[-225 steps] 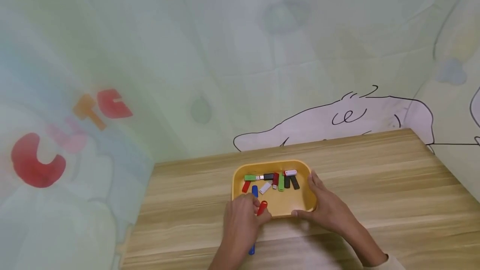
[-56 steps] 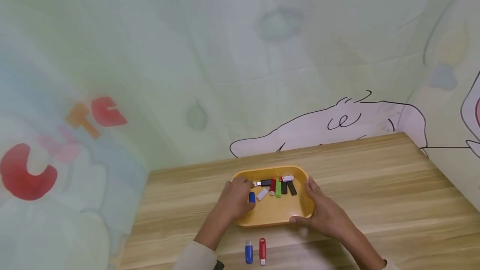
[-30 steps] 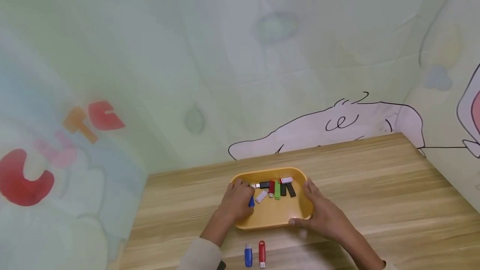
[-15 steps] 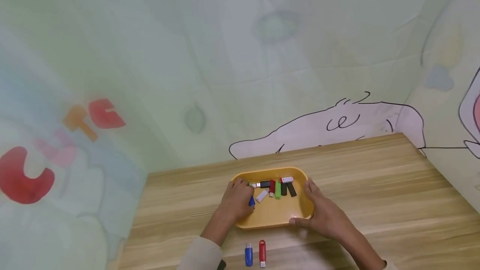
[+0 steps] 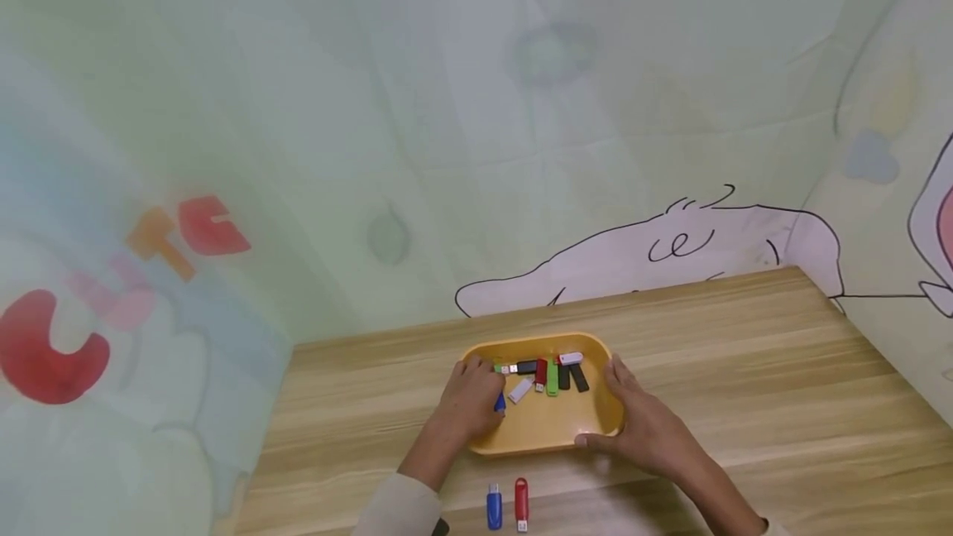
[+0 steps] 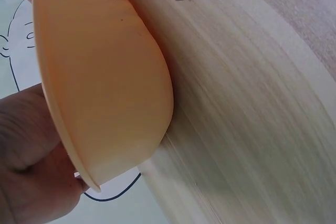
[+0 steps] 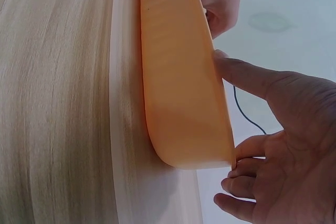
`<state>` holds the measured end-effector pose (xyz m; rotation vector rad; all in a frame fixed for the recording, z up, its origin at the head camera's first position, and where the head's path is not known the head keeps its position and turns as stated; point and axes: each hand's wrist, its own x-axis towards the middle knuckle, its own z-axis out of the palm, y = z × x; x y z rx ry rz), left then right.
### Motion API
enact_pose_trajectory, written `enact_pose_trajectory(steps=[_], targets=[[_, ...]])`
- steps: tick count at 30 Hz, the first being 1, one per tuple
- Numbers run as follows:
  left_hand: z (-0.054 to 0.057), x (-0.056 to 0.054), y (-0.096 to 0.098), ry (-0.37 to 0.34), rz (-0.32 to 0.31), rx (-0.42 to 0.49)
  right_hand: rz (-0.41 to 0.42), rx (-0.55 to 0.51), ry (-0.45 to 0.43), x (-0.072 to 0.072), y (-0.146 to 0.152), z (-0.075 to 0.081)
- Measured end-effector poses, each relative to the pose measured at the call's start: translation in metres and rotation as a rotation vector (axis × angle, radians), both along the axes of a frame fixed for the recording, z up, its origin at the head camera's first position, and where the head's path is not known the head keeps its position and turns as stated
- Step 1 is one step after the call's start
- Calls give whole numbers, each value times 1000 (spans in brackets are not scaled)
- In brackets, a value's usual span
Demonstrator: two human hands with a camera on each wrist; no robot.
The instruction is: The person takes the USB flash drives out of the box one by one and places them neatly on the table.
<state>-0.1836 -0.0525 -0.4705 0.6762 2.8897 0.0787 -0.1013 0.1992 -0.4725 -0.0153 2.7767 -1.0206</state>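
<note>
A yellow plastic tray (image 5: pixel 547 440) holds several USB sticks. My right hand (image 5: pixel 651 428) grips its right front corner, thumb on the front rim and fingers along the right side. Reaching over the left end, my left hand (image 5: pixel 469 399) has curled fingers down inside, right at a blue USB stick (image 5: pixel 500 405). The left fingertips are hidden, so I cannot tell what they hold. White (image 5: pixel 521 390), dark red (image 5: pixel 540 375), green (image 5: pixel 553 379) and black (image 5: pixel 579 377) sticks lie toward the back. The left wrist view shows the tray's outer wall (image 6: pixel 110 82).
On the wooden table (image 5: pixel 744 370), in front of the tray, a blue USB stick (image 5: pixel 495 508) and a red USB stick (image 5: pixel 522 505) lie side by side, plugs pointing opposite ways. A printed cloth backdrop (image 5: pixel 447 106) hangs behind the table.
Since the oldest frame, the red stick has gone from my left hand onto the table beside the blue one. My left hand has moved back to the tray's left end; the right hand stays.
</note>
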Motion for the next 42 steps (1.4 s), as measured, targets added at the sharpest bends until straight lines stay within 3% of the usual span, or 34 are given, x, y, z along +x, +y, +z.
enact_pose_trajectory(steps=[12,22,31,42], targets=[[11,10,-1,-8,9,46,2,-15,-11,2,1,0],[29,21,-1,49,-60,54,7,-18,-13,1,2,0],[48,33,5,48,-96,46,4,-29,-24,1,1,0],[62,52,2,79,-155,53,0,-21,-19,0,0,-2]])
